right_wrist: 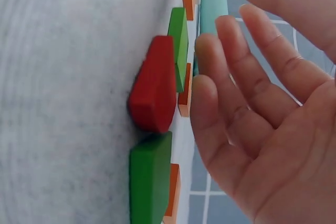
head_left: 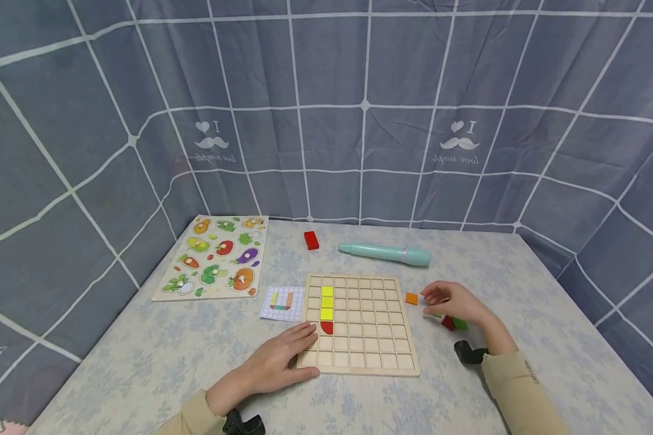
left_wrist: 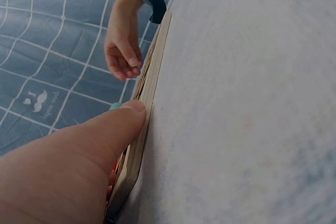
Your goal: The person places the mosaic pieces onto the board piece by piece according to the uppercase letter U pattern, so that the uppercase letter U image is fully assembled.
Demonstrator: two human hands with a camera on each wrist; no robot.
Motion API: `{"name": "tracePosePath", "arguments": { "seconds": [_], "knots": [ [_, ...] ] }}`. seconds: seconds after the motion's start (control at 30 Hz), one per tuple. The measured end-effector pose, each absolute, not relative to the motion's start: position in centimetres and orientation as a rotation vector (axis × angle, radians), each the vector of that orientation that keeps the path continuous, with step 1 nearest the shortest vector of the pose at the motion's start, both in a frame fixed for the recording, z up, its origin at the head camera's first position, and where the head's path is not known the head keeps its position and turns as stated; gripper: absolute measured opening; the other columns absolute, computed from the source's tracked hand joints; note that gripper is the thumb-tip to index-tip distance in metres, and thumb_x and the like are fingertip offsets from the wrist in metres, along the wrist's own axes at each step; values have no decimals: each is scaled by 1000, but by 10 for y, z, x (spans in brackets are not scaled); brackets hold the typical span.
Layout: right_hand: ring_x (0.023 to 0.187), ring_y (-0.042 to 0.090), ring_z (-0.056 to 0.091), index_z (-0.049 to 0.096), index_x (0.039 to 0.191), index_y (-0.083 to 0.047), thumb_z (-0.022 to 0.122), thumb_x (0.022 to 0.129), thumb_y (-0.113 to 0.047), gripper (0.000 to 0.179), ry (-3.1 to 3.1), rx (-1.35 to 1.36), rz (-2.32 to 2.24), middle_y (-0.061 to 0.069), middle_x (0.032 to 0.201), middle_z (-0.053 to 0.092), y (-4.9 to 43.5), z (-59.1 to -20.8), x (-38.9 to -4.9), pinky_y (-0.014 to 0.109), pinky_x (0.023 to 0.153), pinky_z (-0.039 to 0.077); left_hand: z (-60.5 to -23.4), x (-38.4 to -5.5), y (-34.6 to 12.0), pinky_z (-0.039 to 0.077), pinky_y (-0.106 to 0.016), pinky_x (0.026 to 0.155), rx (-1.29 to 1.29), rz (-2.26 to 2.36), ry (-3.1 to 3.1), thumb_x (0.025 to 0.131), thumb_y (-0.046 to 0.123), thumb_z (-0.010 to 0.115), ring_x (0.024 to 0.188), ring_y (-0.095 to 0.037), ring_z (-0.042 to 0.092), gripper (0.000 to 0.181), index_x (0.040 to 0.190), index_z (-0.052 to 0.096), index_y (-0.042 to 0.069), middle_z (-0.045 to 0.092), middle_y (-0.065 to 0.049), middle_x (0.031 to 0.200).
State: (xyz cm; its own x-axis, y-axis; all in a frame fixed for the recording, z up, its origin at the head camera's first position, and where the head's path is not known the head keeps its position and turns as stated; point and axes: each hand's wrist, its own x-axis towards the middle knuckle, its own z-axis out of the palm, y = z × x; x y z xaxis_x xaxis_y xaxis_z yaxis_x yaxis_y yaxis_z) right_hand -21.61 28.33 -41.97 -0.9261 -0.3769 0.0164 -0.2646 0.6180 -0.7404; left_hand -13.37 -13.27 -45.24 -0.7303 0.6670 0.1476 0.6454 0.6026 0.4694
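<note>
My left hand rests at the near-left corner of a wooden grid board. In the left wrist view its thumb presses the board's edge. Yellow squares stand in a column on the board, with a red rounded piece below them. My right hand, holding nothing, hovers right of the board with fingers loosely bent. Beside it lie an orange square, a red block and a green block. The right wrist view also shows a lighter green piece and more orange ones.
A patterned card lies against the board's left side. Farther left is a vegetable puzzle board. Behind the grid board lie a red block and a teal pen-shaped object. Grey-blue checked cloth hangs behind the table.
</note>
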Motion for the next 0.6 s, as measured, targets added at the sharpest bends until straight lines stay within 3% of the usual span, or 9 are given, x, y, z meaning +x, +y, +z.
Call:
{"name": "tracePosePath", "arguments": {
  "seconds": [0.6],
  "knots": [
    [90, 26, 58, 62, 107, 4, 77, 78, -12, 36, 2699, -484, -1182, 14, 103, 62, 293, -428, -219, 37, 77, 51, -455, -134, -133, 32, -42, 108, 1167, 789, 2802, 91, 51, 55, 137, -22, 30, 68, 138, 48, 3, 38, -8, 146]
  ]
}}
